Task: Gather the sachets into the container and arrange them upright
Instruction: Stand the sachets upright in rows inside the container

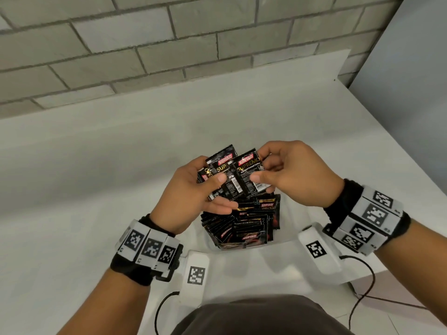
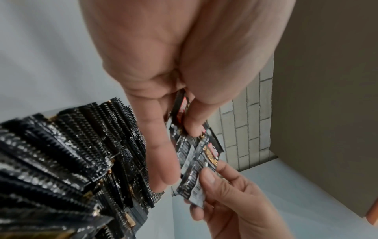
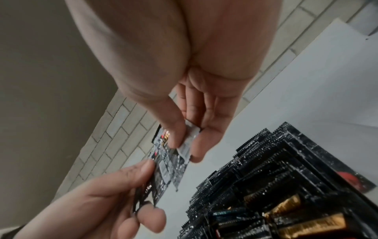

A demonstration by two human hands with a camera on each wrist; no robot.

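Observation:
Several black Kopiko sachets point(image 1: 244, 226) stand packed upright in a pale container point(image 1: 294, 223) whose walls barely show. Just above them my left hand point(image 1: 212, 187) grips a small fan of sachets point(image 1: 219, 165), thumb on the front, fingers behind. My right hand point(image 1: 262, 165) pinches one sachet point(image 1: 249, 175) that overlaps the fan's right side. In the left wrist view the right thumb presses that sachet's point(image 2: 194, 177) lower end, beside the packed rows point(image 2: 71, 153). In the right wrist view thumb and fingers pinch its white end point(image 3: 188, 142), above the rows point(image 3: 266, 186).
The white table point(image 1: 121, 165) runs back to a grey brick wall point(image 1: 145, 44); its right edge point(image 1: 391, 151) falls off to the floor. White tagged camera blocks point(image 1: 196, 272) point(image 1: 316, 250) with black cables hang by my wrists near the table's front edge.

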